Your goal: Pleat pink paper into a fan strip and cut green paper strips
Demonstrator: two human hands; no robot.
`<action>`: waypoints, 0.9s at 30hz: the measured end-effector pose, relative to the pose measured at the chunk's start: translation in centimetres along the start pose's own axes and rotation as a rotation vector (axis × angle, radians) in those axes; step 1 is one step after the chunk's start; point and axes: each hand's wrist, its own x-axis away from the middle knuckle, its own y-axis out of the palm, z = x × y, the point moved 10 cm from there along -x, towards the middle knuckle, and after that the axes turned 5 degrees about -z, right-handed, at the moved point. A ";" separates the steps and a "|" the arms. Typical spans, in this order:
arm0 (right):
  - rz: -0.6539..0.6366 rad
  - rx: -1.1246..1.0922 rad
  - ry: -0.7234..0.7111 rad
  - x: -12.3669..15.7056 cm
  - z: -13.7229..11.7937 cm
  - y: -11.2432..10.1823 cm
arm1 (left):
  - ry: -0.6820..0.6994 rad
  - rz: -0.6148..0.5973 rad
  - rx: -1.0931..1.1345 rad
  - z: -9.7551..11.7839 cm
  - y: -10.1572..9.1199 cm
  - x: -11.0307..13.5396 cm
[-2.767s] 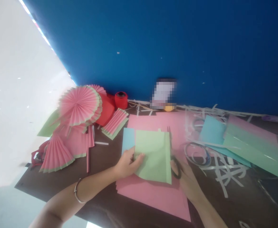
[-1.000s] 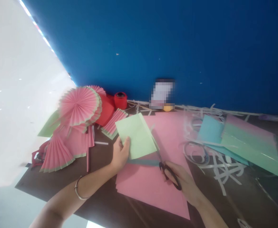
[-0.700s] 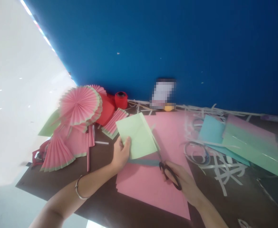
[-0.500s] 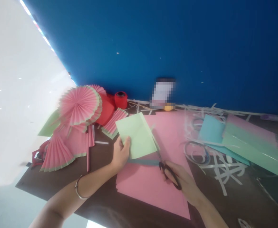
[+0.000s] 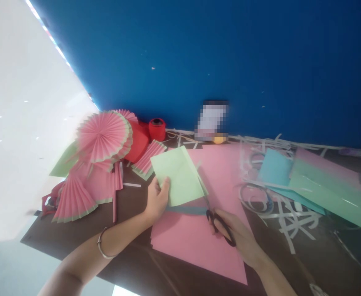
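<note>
Overhead, so to speak, a blue wall [image 5: 217, 49] fills the back of the view, and below it runs a dark brown tabletop [image 5: 131, 201]. Across the middle of the table lie overlapping pink paper sheets [image 5: 195, 248]; to their right rest glossy green-and-pink sheets [image 5: 331, 189], partly over a blue sheet [image 5: 274, 168]. On the left, a pleated pink rosette [image 5: 100, 135] with a green rim sits above a half-spread pleated fan [image 5: 75, 199] in the same colours. The light green paper [image 5: 180, 176] is above the pink sheets, tilted, with a narrow strip along its right edge. The left hand [image 5: 157, 199] grips its lower left corner, thumb on top. The right hand [image 5: 236, 232] holds black-handled scissors [image 5: 210, 214], fingers in the loops, blades pointing up at the paper's lower right corner; I cannot tell whether they are closed on it. Near the wall stands a red roll [image 5: 157, 130]. Loose white strips [image 5: 294, 226] lie tangled to the right. A thin bracelet [image 5: 99, 243] circles the left forearm, and a small yellow object [image 5: 220, 138] sits by the wall.
</note>
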 end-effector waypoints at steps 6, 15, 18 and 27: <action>-0.004 -0.003 -0.005 -0.1 -0.2 0.0 | -0.006 -0.006 0.019 -0.2 0.0 0.0; 0.000 -0.002 -0.023 0.0 -0.3 0.0 | -0.009 0.008 0.019 -0.3 -0.1 0.0; -0.002 0.010 -0.007 0.0 -0.1 0.0 | 0.001 0.005 0.017 -0.2 0.0 0.0; -0.003 0.004 0.000 -0.1 -0.2 0.0 | 0.002 0.003 0.014 -0.4 -0.1 -0.1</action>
